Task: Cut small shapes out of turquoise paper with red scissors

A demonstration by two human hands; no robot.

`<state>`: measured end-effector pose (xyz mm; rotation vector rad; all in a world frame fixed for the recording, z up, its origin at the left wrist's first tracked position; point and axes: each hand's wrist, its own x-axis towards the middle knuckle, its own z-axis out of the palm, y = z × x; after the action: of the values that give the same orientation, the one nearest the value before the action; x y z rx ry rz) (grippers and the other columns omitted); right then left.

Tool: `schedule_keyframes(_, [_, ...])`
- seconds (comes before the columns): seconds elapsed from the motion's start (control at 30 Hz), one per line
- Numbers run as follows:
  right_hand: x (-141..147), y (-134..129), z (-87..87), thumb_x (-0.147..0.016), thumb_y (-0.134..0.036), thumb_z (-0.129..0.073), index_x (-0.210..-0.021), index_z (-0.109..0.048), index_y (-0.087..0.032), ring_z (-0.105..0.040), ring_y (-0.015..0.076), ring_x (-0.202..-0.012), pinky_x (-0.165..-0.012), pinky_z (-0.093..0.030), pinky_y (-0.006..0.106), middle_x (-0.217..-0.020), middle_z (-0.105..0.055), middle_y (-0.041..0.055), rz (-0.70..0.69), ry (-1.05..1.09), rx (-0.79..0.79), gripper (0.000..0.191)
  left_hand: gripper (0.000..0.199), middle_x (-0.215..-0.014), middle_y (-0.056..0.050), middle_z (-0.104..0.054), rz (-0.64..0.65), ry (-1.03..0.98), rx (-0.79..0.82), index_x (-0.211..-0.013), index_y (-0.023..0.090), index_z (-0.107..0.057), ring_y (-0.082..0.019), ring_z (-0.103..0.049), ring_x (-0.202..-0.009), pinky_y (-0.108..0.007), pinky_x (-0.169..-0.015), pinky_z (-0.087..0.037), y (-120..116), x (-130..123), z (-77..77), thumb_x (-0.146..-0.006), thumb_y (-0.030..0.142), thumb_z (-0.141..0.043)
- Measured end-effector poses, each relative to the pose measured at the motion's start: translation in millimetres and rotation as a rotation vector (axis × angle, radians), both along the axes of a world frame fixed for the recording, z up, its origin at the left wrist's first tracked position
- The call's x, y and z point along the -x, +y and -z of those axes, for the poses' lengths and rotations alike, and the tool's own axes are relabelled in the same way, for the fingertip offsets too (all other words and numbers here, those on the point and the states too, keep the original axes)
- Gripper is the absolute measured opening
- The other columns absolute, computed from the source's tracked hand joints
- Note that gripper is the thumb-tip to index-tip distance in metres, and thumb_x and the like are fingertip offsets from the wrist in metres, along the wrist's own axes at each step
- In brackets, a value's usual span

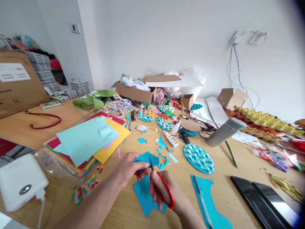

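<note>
We find the left hand (130,169) pinching a blue paper piece (143,157) between thumb and fingers, above the table (111,203). The right hand (165,186) is clamped on red-handled scissors (172,198), partly concealing the handles; the blade tips are hard to distinguish. We note 1 blue sheet (143,194) beneath, partly hidden, and 1 pen (202,201) cut off below.

I count my one left hand (127,168), one right hand (166,182), one pair of red scissors (170,190), one blue paper piece (145,156) between my fingers, two white glue bottles (171,139), two flat black devices (246,198), one silver flask (224,133), one white power bank (21,181).
</note>
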<state>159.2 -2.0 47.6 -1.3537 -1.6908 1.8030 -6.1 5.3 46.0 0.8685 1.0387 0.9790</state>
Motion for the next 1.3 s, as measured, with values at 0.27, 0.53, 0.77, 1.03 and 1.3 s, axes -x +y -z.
schedule_keyframes(0.27, [-0.4,-1.6,-0.5,-0.074,-0.083,-0.036,-0.054,-0.052,-0.014,-0.044,0.0057,-0.028,-0.029,-0.025,0.015,-0.042,-0.051,0.0006,0.016,0.009,-0.008,0.074,0.022,-0.051,-0.001,-0.059,0.004,0.011,-0.015,-0.060,0.014,-0.059,-0.010,-0.048,-0.042,-0.022,-0.041,-0.034,-0.3,0.5,0.0,-0.065,0.032,-0.068])
schedule_keyframes(0.53, [-0.2,0.1,2.4,-0.072,-0.085,-0.036,-0.053,-0.051,-0.014,-0.043,0.0054,-0.026,-0.028,-0.026,0.015,-0.041,-0.052,0.0011,0.006,-0.006,-0.008,0.075,0.021,-0.052,0.000,-0.059,0.002,0.008,-0.003,-0.061,0.014,-0.059,-0.010,-0.050,-0.043,-0.022,-0.043,-0.036,0.2,0.0,0.7,-0.067,0.031,-0.068])
schedule_keyframes(0.77, [-1.2,-0.2,-1.9,-0.070,-0.086,-0.036,-0.052,-0.051,-0.015,-0.042,0.0054,-0.026,-0.028,-0.026,0.015,-0.040,-0.051,0.0006,0.009,-0.012,0.006,0.075,0.022,-0.072,-0.004,-0.066,-0.022,0.035,-0.038,-0.077,0.013,-0.066,-0.015,-0.059,-0.066,-0.021,-0.049,-0.043,-1.1,0.6,-5.5,-0.071,0.035,-0.067])
schedule_keyframes(1.03, [-1.9,-0.7,0.3,-0.072,-0.085,-0.036,-0.054,-0.052,-0.015,-0.045,0.0062,-0.028,-0.029,-0.027,0.015,-0.042,-0.052,0.0009,-0.015,-0.012,0.001,0.074,0.022,-0.065,-0.002,-0.062,-0.085,0.074,-0.130,-0.069,0.013,-0.062,-0.013,-0.053,-0.062,-0.023,-0.055,-0.046,0.9,-0.2,-3.9,-0.073,0.034,-0.066])
schedule_keyframes(1.3, [-2.3,0.6,-0.4,-0.069,-0.087,-0.035,-0.056,-0.053,-0.014,-0.046,0.0061,-0.028,-0.028,-0.024,0.015,-0.044,-0.053,0.0011,-0.021,-0.003,0.006,0.076,0.023,-0.067,-0.003,-0.063,-0.130,0.056,-0.130,-0.069,0.013,-0.063,-0.014,-0.053,-0.065,-0.023,-0.054,-0.045,1.9,-0.2,-1.8,-0.071,0.035,-0.068])
